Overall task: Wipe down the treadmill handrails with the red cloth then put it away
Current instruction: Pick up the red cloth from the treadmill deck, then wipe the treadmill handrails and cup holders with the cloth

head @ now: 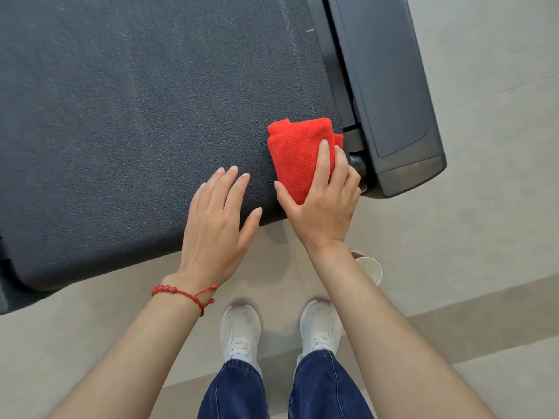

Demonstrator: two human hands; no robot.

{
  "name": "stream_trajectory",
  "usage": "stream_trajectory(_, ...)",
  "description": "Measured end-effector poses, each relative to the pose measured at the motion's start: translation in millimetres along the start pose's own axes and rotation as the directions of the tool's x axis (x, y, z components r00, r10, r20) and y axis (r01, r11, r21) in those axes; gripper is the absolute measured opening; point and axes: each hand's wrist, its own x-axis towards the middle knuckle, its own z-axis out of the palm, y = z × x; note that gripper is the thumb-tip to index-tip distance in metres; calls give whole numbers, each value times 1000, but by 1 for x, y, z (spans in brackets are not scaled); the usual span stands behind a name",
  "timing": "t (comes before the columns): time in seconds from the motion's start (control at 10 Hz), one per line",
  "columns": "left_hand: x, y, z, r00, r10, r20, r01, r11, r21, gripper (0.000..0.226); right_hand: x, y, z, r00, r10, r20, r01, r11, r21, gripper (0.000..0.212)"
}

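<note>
Gripping folded red cloth (299, 155) on treadmill belt (136, 116), right hand (323, 207), left hand (216, 228) spread empty, side rail (390, 86) adjacent.

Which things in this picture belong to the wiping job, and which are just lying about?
Part of the job:
red cloth, folded, gripped by the right hand
treadmill, cloth at its belt corner
left hand, open, fingers spread

Just lying about:
paper cup on the floor
red bracelet
white shoes

The single head-worn camera looked almost straight down, close over the dark textured treadmill belt (136, 116); pale tiled floor (499, 237) filled the lower frame. Both forearms entered from below.
</note>
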Motion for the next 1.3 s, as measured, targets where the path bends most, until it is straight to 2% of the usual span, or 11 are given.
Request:
stream_trajectory(0.2,0,-4,3,1000,-7,-9,7,1000,-15,54,2,4,3,999,-36,-36,39,996,78,73)
stream_trajectory(0.5,-8,-6,-2,1000,7,-13,-7,1000,-1,54,5,3,-5,999,30,-44,-16,953,301,64)
stream_trajectory(0.7,-12,-5,-16,1000,20,-19,-20,1000,1,54,1,-3,-21,999,38,-16,-30,940,341,62)
stream_trajectory(1.0,-26,16,-76,999,15,-51,-16,1000,-21,54,-21,-31,-94,999,42,5,-40,908,417,60)
stream_trajectory(1.3,-64,49,-175,995,20,-98,-20,1000,-3,52,-25,-84,-212,996,88,-18,-70,883,465,61)
